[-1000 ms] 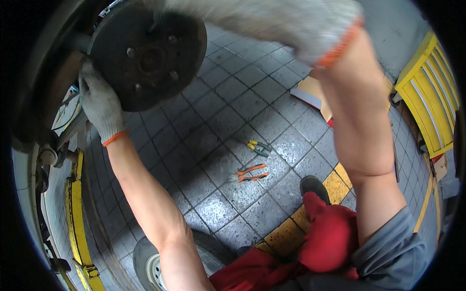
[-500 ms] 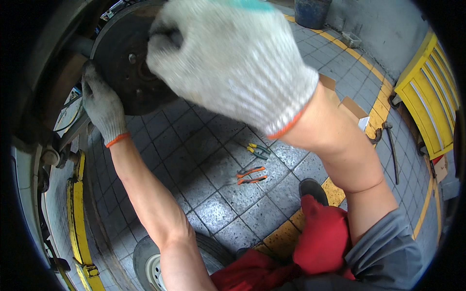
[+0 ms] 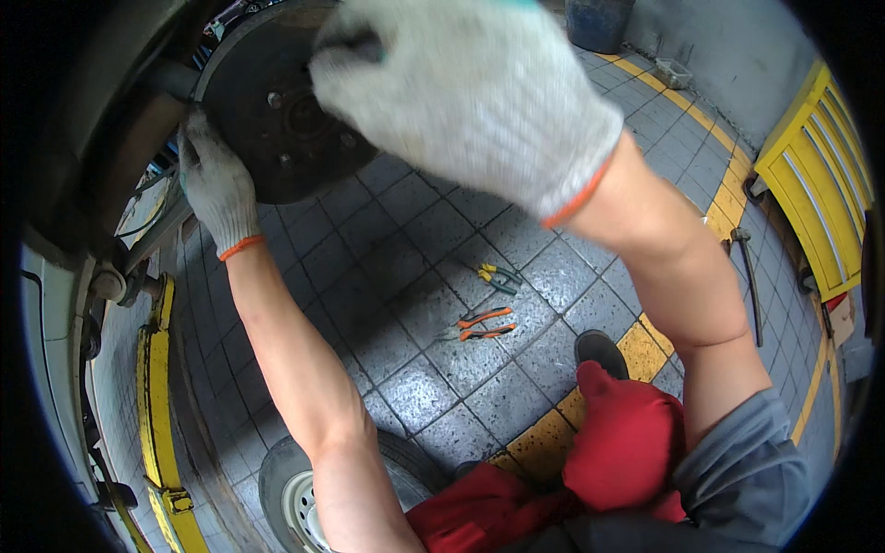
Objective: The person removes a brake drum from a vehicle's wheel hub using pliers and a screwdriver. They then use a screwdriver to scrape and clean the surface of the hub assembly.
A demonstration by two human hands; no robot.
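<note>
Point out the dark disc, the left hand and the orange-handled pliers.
Dark disc [image 3: 254, 129]: head view, on its flat face.
Left hand [image 3: 219, 181]: head view, on its gloved middle.
Orange-handled pliers [image 3: 483, 333]: head view, on the lower handle.

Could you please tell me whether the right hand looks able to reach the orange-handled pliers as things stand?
Probably yes, if lowered: nothing visible covers the orange-handled pliers on the tiled floor, though the right hand is raised in front of the dark round disc.
</note>
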